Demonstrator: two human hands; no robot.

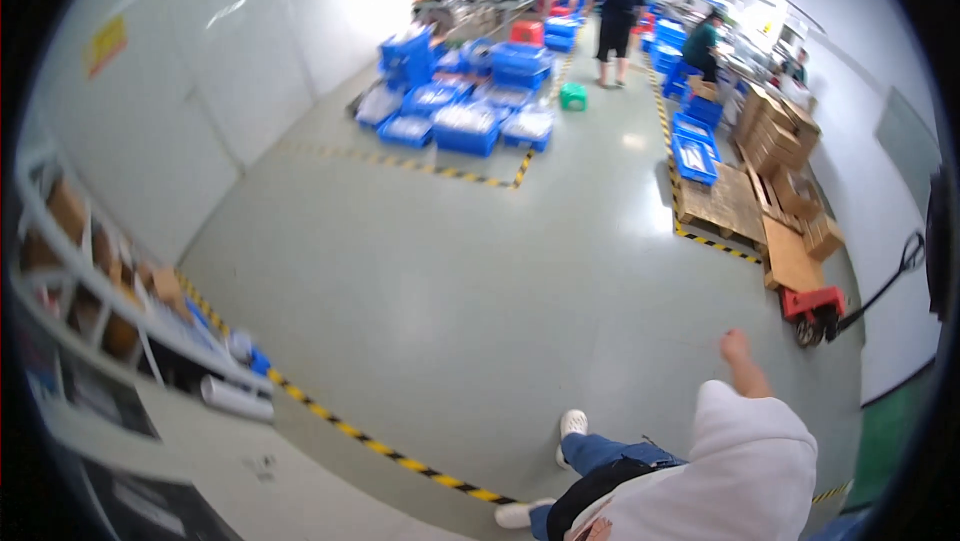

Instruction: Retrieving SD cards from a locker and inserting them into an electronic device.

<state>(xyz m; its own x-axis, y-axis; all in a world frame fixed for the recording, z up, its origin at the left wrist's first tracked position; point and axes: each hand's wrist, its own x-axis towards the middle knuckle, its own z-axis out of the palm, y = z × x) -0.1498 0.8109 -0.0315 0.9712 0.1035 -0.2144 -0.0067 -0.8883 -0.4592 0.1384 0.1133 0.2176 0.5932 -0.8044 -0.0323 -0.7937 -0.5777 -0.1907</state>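
Observation:
My right hand (735,345) is held out ahead of my body at the lower right, over the grey floor. Its fingers look curled in, and nothing shows in or against them. A white sleeve (752,436) covers the arm down to the bare wrist. My left hand is out of sight. Below are my blue jeans (615,451) and white shoes (573,425), one foot ahead of the other. Nearest to the hand, some way off to the right, is a red pallet truck (815,303) with a black handle.
Blue crates (465,129) with pale contents stand in the far middle, near a green stool (573,96). Cardboard boxes (772,141) and a wooden pallet (722,203) line the right. Left is a shelf rack (120,286). A person (616,6) in dark clothes stands far ahead; others are at benches.

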